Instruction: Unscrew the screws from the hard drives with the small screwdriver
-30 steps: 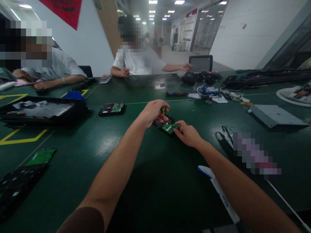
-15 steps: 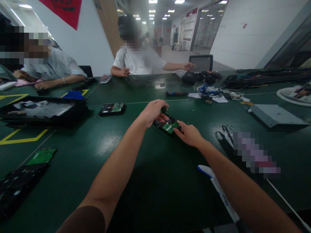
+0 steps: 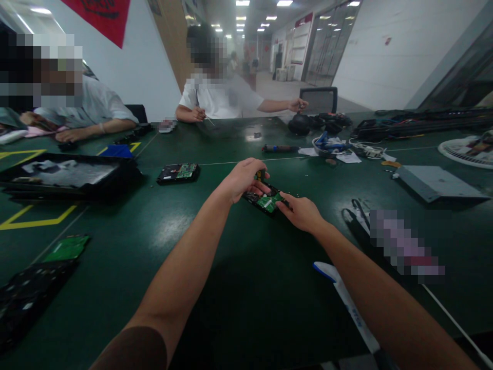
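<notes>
Drive [image 3: 264, 201] is seen flat, or nearly so, on the bench [image 3: 162, 228], framed between both hands at centre. Long axis judged to run from far left to near right, so it is set slantwise to the person; exact angle can't be read with the ends partly covered. Green circuit board [image 3: 270, 201] is faced up.

The far-left end is overhung by the left grip [image 3: 243, 177], the near-right end is taken by the right grip [image 3: 300, 211]. Seen from the left grip, the drive is placed below and to the right, lower fingers laid over or on it; contact there can't be confirmed. From the right grip, it is placed just to the left and touched. Neither hand can be called clearly nearer: one is assigned to each end.

Left grip: fingers curled round a dark-and-yellow handle [image 3: 261, 173], roughly upright above the drive; its lower end is hidden, so whether the drive is met by it can't be told. Right grip: thumb and fingers nearly together, drive's edge pinched between them; underside fingers not shown.

A second drive [image 3: 177, 173] is left untouched, well apart, beyond the left forearm.
</notes>
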Tool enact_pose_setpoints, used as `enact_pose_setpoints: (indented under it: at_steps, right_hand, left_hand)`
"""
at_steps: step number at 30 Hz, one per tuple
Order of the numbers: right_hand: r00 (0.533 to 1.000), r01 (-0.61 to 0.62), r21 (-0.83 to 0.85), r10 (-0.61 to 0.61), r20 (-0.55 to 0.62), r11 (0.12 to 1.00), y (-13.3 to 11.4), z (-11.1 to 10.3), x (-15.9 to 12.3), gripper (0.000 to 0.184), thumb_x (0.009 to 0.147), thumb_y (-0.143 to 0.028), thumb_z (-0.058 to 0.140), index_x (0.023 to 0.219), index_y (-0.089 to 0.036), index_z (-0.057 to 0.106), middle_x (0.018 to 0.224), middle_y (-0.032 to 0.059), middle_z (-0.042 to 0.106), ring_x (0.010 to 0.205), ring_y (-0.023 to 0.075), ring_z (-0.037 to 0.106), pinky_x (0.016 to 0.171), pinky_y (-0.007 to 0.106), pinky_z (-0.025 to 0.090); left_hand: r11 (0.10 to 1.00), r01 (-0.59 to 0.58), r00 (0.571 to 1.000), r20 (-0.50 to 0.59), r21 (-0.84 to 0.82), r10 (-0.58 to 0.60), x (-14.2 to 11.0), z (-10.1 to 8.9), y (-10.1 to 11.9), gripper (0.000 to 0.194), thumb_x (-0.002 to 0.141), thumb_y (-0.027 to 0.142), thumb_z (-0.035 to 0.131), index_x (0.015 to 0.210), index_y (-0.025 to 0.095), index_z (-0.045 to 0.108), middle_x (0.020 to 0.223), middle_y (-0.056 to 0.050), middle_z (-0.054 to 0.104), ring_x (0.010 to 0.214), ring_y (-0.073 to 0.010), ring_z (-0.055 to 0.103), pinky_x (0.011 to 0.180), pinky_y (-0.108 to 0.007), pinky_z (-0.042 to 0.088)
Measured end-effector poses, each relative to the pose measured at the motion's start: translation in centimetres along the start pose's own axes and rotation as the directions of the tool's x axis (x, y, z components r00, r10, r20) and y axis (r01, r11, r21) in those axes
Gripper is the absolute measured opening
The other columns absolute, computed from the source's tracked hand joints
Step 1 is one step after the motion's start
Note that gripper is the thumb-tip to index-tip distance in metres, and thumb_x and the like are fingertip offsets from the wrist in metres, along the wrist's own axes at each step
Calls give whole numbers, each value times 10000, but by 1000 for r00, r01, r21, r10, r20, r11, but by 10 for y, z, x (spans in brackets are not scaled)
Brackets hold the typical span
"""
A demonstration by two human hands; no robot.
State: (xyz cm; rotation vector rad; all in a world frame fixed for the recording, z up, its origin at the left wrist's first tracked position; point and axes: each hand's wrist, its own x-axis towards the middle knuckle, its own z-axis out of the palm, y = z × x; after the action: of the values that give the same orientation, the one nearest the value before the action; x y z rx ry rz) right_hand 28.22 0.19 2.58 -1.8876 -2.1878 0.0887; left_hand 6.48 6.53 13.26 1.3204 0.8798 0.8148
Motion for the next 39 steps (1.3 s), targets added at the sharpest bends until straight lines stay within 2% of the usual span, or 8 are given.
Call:
enact_pose_setpoints:
  at_steps: [3, 7, 11, 17, 24, 28, 32, 39]
  right_hand:
    - [1000, 0, 12, 0, -5, 1000, 1, 1, 1, 544, 1048, -570, 394, 1448, -253, 581, 943, 84, 782, 827, 258, 723, 709, 346, 501]
    - [1000, 7, 14, -7, -9, 1000, 2, 1, 1, 538, 1048, -569, 391, 1444, -259, 585, 918, 72, 779, 794, 246, 718, 698, 339, 496]
    - [1000, 0, 10, 1, -16, 1000, 1, 1, 1, 533, 1048, -567, 397, 1446, -257, 572, 907, 70, 775, 780, 243, 712, 678, 332, 480]
    - [1000, -22, 9, 22, -5, 1000, -2, -1, 1, 536, 1049, -558, 403, 1464, -242, 528, 920, 78, 776, 817, 265, 720, 669, 333, 466]
    - [999, -48, 20, 48, 11, 999, 0, 0, 1, 602, 1044, -581, 395, 1519, -219, 473, 961, 99, 774, 818, 267, 714, 689, 343, 478]
    - [1000, -14, 7, 13, 16, 1000, 1, 1, 1, 562, 1051, -582, 372, 1496, -271, 518, 955, 74, 774, 772, 234, 701, 674, 323, 465]
    - [1000, -6, -9, 7, 20, 1000, 2, 1, 1, 567, 1056, -586, 349, 1501, -276, 514, 964, 71, 777, 776, 224, 699, 676, 309, 454]
    - [999, -10, -8, 10, 30, 1000, 2, 1, 1, 593, 1059, -608, 310, 1508, -271, 499, 970, 78, 777, 788, 232, 702, 667, 313, 449]
  left_hand:
    - [999, -18, 999, -42, 49, 20, -3, 0, 3, 151, 876, 293, 567, 948, 183, 642, 962, -99, 685, 561, -138, 678, 457, -239, 471]
    - [999, 0, 1000, -14, 46, 0, -3, 0, 5, 170, 881, 289, 560, 942, 171, 667, 949, -106, 691, 563, -131, 671, 456, -233, 462]
    - [1000, 18, 1000, -11, -22, -19, 1, -1, 1, 194, 889, 326, 578, 1025, 188, 589, 937, -101, 719, 558, -149, 679, 464, -250, 476]
    - [1000, -3, 1000, -11, -6, 2, 2, -2, -2, 167, 898, 335, 568, 989, 207, 512, 938, -93, 714, 535, -150, 672, 446, -247, 458]
    - [998, -35, 993, -113, 61, 42, -2, -1, 4, 101, 868, 272, 582, 926, 189, 593, 835, -45, 622, 502, -117, 632, 429, -226, 414]
    - [997, -33, 997, -67, 73, 38, -2, -2, 4, 149, 871, 282, 571, 927, 171, 653, 905, -83, 673, 514, -115, 641, 419, -229, 395]
    - [1000, -3, 1000, -29, 12, 3, 0, -2, 2, 186, 891, 314, 564, 992, 175, 634, 957, -95, 725, 477, -101, 599, 422, -240, 400]
    - [1000, -19, 992, -126, 16, 21, 4, -3, 1, 147, 889, 287, 569, 955, 168, 624, 917, -86, 691, 510, -109, 622, 440, -236, 405]
